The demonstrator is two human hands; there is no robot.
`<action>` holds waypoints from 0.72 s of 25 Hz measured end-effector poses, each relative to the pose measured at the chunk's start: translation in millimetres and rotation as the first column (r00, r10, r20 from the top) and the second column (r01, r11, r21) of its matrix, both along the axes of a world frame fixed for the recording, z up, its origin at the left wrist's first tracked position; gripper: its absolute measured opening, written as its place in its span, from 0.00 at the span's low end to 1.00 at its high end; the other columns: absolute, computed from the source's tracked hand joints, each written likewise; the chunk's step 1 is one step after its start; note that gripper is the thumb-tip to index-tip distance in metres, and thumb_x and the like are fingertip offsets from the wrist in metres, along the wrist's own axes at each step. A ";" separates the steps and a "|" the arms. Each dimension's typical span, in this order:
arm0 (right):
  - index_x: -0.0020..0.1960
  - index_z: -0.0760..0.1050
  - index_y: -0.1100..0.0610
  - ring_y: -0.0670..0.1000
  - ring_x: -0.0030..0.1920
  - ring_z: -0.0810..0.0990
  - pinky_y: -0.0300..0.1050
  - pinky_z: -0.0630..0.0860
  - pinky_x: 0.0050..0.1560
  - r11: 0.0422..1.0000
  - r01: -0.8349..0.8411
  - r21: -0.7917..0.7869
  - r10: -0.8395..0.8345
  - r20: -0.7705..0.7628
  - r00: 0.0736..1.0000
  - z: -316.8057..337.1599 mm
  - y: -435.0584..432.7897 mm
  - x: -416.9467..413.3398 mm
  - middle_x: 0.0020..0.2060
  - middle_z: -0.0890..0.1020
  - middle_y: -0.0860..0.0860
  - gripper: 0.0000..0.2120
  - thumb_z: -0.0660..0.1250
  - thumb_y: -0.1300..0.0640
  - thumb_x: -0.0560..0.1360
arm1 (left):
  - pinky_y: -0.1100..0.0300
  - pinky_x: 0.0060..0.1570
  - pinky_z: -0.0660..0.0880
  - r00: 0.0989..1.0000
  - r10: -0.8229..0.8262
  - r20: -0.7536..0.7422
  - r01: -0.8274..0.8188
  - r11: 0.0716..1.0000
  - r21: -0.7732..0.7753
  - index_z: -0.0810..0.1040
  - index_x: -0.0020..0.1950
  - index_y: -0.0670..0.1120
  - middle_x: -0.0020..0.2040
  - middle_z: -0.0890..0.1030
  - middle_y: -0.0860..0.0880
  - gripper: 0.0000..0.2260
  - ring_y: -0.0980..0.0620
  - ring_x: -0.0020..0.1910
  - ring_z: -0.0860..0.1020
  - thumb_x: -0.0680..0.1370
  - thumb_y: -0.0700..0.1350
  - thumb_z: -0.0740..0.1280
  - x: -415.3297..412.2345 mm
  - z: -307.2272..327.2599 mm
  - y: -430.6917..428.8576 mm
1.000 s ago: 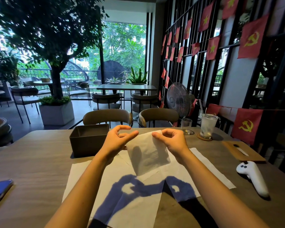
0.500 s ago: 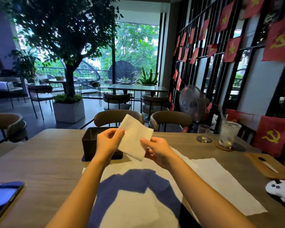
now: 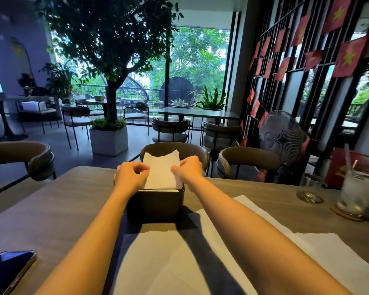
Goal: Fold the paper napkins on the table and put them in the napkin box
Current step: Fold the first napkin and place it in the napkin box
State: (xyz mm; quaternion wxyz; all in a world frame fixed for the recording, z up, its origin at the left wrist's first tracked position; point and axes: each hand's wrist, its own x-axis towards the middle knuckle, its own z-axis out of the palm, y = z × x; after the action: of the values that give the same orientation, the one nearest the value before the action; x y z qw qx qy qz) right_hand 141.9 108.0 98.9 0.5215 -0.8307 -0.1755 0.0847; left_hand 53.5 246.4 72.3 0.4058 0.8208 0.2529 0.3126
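A folded white napkin point(image 3: 161, 171) lies tilted over the open top of the dark brown napkin box point(image 3: 155, 202) at the far middle of the table. My left hand point(image 3: 130, 176) pinches its left edge and my right hand point(image 3: 186, 170) pinches its right edge. A white edge of more paper shows just inside the box rim. Unfolded white napkins point(image 3: 173, 258) lie flat on the table in front of the box, between and under my forearms, and another napkin point(image 3: 328, 258) stretches to the right.
A phone point(image 3: 8, 271) lies at the near left table edge. A glass with a straw point(image 3: 357, 193) on a coaster and a small glass dish point(image 3: 309, 196) stand at the right. Chairs point(image 3: 175, 150) line the far side of the wooden table point(image 3: 51, 209).
Both hands carried the folded napkin forward from above the flat sheets to the top of the box. The camera view tilted up and moved closer to the box.
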 end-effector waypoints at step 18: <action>0.61 0.70 0.65 0.59 0.56 0.76 0.46 0.72 0.47 0.646 -0.055 -0.762 0.397 0.274 0.876 -13.3 37.3 3.3 0.58 0.76 0.61 0.14 0.60 0.67 0.76 | 0.41 0.71 0.50 0.620 0.179 -0.764 0.312 0.837 0.449 0.79 0.55 0.45 0.67 0.71 0.39 0.25 0.42 0.72 0.57 0.76 0.64 0.56 24.6 0.4 17.1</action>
State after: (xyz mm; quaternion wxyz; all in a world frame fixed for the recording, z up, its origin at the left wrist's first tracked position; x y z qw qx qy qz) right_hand 145.2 145.3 85.6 0.0785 -0.9370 -0.3386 0.0346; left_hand 78.0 263.5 72.7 0.0169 0.9616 0.2718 -0.0336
